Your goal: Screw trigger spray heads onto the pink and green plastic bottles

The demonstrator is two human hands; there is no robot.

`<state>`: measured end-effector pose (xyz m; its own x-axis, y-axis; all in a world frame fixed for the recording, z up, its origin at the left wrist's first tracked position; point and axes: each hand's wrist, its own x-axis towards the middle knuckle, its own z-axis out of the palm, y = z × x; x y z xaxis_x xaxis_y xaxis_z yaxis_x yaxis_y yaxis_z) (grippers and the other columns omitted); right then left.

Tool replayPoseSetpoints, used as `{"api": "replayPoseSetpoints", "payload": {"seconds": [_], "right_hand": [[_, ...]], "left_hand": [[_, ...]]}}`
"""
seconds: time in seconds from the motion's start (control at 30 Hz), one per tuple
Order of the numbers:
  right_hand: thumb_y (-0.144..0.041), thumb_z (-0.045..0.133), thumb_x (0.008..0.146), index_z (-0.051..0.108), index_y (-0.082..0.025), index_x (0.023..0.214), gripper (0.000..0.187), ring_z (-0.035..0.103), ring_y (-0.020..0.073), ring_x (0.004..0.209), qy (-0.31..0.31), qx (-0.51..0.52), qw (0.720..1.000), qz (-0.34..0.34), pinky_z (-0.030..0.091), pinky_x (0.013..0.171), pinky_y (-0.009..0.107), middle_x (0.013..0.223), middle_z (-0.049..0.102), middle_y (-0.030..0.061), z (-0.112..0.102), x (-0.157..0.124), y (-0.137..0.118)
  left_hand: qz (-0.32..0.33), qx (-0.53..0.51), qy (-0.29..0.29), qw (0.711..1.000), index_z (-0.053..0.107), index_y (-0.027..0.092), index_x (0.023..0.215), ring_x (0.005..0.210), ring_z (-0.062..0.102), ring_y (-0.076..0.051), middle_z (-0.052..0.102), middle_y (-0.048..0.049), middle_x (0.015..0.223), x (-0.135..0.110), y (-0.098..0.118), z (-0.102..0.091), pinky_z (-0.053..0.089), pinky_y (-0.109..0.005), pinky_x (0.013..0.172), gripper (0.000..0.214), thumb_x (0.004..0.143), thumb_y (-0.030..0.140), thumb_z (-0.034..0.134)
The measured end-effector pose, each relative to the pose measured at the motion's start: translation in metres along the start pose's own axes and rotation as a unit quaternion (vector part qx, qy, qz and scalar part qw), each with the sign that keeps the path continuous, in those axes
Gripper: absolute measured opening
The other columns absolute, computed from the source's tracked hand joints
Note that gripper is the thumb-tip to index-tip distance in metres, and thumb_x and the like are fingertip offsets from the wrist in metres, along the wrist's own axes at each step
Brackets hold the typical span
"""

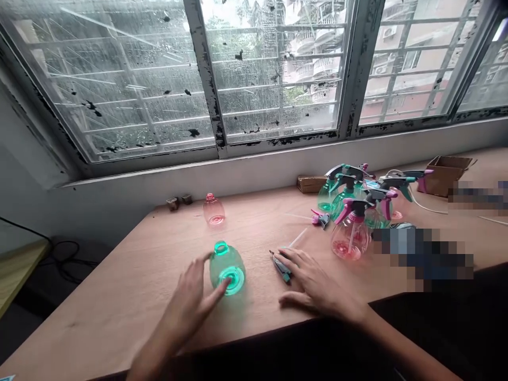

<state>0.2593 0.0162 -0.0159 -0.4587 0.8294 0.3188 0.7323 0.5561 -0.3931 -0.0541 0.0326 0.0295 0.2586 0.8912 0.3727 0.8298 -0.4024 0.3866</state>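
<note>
A clear green bottle (237,260) without a cap stands on the wooden table. My left hand (193,296) curves around its left side, the thumb across its front and the fingers partly hidden behind it. To the right, a grey and green spray trigger head (281,269) lies on the tabletop, its clear tube (297,239) pointing away. Over that head reaches my right hand (311,280), fingers stretched out and thumb apart; whether the fingertips touch it is hard to make out.
A capless pink bottle (214,210) stands farther back. A pink and grey trigger head (320,218) lies near several assembled spray bottles (351,238) at the right. Cardboard boxes (444,177) sit by the window wall, and two small brown containers (172,203) at the far left edge.
</note>
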Motion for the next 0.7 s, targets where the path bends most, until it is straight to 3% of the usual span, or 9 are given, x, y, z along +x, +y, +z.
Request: {"api": "replayPoseSetpoints", "payload": {"seconds": [0.13,0.27,0.4,0.5,0.6,0.7], "right_hand": [[-0.052,0.074,0.084,0.034,-0.026,0.152,0.084,0.044,0.0335,0.135,0.014,0.050,0.997,-0.050,0.042,0.112,0.050,0.146,0.048,0.0140,-0.004,-0.009,0.002],[-0.025,0.068,0.092,0.038,-0.028,0.149,0.065,0.049,0.0273,0.132,0.027,0.102,0.992,-0.071,0.045,0.110,0.043,0.142,0.050,0.0116,-0.001,-0.014,0.009],[-0.017,0.059,0.097,0.042,-0.026,0.147,0.054,0.044,0.0252,0.138,0.038,0.121,0.986,-0.106,0.041,0.115,0.042,0.149,0.046,0.0114,0.001,-0.013,0.013],[-0.017,0.051,0.101,0.043,-0.023,0.146,0.047,0.045,0.0242,0.138,0.054,0.130,0.981,-0.133,0.041,0.115,0.041,0.149,0.049,0.0125,-0.001,-0.013,0.011],[-0.018,0.042,0.104,0.049,-0.022,0.141,0.038,0.045,0.0251,0.139,0.071,0.138,0.980,-0.125,0.044,0.113,0.044,0.150,0.048,0.0138,-0.005,-0.012,0.009],[-0.021,0.038,0.105,0.054,-0.024,0.134,0.033,0.049,0.0253,0.135,0.103,0.145,0.979,-0.104,0.047,0.110,0.045,0.148,0.050,0.0128,-0.006,-0.012,0.010]], "left_hand": [[-0.041,-0.141,0.012,0.989,0.031,0.025,0.141,0.128,0.056,-0.035,0.058,-0.0154,0.135,-0.039,0.038,0.043,0.046,-0.052,0.103,0.063,0.089,0.048,0.060],[-0.017,-0.185,-0.063,0.980,0.023,0.030,0.145,0.134,0.051,-0.033,0.054,-0.0141,0.140,-0.042,0.058,0.062,0.041,-0.052,0.110,0.071,0.089,0.044,0.065],[0.019,-0.155,-0.067,0.985,0.018,0.030,0.150,0.141,0.040,-0.035,0.043,-0.0143,0.151,-0.033,0.064,0.065,0.034,-0.055,0.115,0.082,0.087,0.041,0.069],[0.029,-0.196,-0.075,0.977,0.022,0.030,0.150,0.143,0.037,-0.032,0.041,-0.0123,0.153,-0.027,0.066,0.063,0.033,-0.051,0.117,0.085,0.084,0.037,0.074],[0.011,-0.265,-0.072,0.962,0.024,0.032,0.152,0.143,0.038,-0.030,0.042,-0.0099,0.154,-0.027,0.067,0.056,0.031,-0.048,0.118,0.086,0.083,0.033,0.075],[-0.040,-0.352,-0.045,0.934,0.028,0.031,0.150,0.133,0.050,-0.030,0.051,-0.0105,0.145,-0.031,0.066,0.048,0.039,-0.045,0.112,0.079,0.086,0.038,0.071]]}}
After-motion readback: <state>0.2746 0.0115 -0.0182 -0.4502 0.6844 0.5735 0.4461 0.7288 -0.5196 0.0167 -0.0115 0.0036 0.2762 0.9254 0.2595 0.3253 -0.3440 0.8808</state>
